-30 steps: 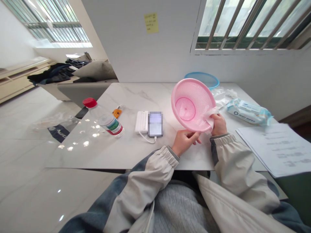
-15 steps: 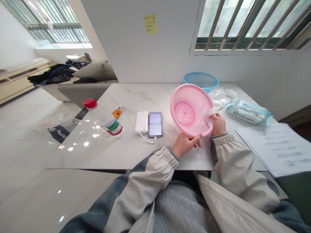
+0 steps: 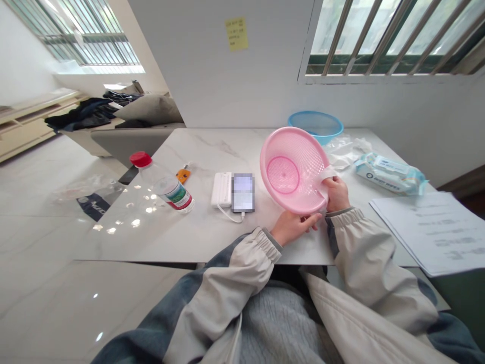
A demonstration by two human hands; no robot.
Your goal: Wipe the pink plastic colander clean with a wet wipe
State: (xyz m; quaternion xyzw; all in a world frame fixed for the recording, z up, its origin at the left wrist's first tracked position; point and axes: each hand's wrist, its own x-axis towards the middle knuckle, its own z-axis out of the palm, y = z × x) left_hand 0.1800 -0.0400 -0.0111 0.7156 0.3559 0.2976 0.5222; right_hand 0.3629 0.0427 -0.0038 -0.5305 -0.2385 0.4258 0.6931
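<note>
You are sitting at a long tabletop (image 3: pixel 204 237) of polished white stone with grey veining, and you are holding a round pink plastic colander (image 3: pixel 299 162) tilted above it, its finely perforated bowl and ringed base facing you. Your left hand (image 3: pixel 291 227) is closing a firm grip around the colander's smooth lower rim, while your right hand (image 3: pixel 336 194) is keeping a narrow grip, pressing a thin white wipe (image 3: pixel 326 177) against the mesh at the right edge. Behind the colander, a blue mesh basin (image 3: pixel 316 121) is sitting near the wall. To the right, a sheaf of printed papers (image 3: pixel 435 232) is overhanging the tabletop, and a glossy pack of wipes (image 3: pixel 390 174) is lying beyond it. To the left, a clear ridged plastic bottle (image 3: pixel 162 184) with a red cap is lying on its side, a white power bank (image 3: pixel 222 189) is touching a blurred phone (image 3: pixel 242 192), and a small orange tag (image 3: pixel 183 176) is resting near the bottle.
</note>
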